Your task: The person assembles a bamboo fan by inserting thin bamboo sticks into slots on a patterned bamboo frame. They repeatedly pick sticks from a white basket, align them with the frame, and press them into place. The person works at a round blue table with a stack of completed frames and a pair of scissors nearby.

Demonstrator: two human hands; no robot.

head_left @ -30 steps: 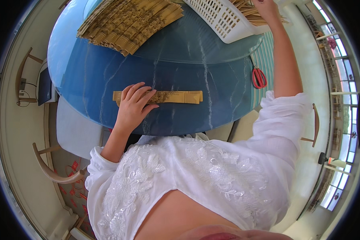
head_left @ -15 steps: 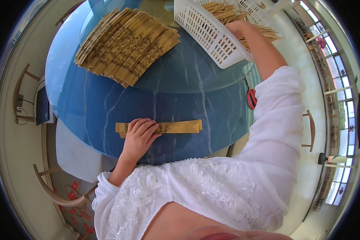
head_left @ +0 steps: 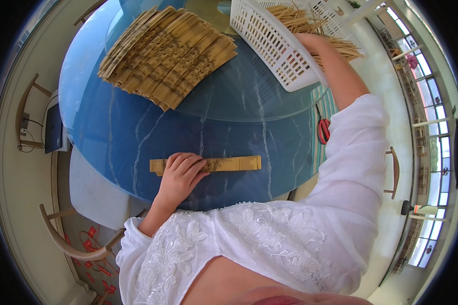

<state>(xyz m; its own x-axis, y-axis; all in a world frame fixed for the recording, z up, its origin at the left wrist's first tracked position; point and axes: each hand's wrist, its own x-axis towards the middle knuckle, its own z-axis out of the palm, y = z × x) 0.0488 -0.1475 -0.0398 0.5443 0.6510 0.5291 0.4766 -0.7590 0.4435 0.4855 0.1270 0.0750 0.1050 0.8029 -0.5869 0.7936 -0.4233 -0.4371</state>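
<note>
My left hand (head_left: pixel 182 170) is closed over a long, narrow gold paper sleeve (head_left: pixel 234 163) with dark print, which lies flat on the blue table near my body. The sleeve sticks out on both sides of my fingers. Away to the far right, my right hand (head_left: pixel 310 42) reaches over the wall of a white plastic basket (head_left: pixel 285 56). Thin wooden sticks (head_left: pixel 336 46) fill that basket in a loose heap. Its rim and wall hide my right fingers, so what they touch does not show.
A large fanned stack of similar gold sleeves (head_left: pixel 168 56) lies at the far left of the table (head_left: pixel 122 132). Red-handled scissors (head_left: pixel 323 131) rest on a striped cloth (head_left: pixel 315 147) by the right edge. Wooden chairs (head_left: pixel 81 254) stand around.
The view has shifted slightly, so the table things sit a little lower and further right. My left hand stays on the sleeve, and my right hand is still at the basket.
</note>
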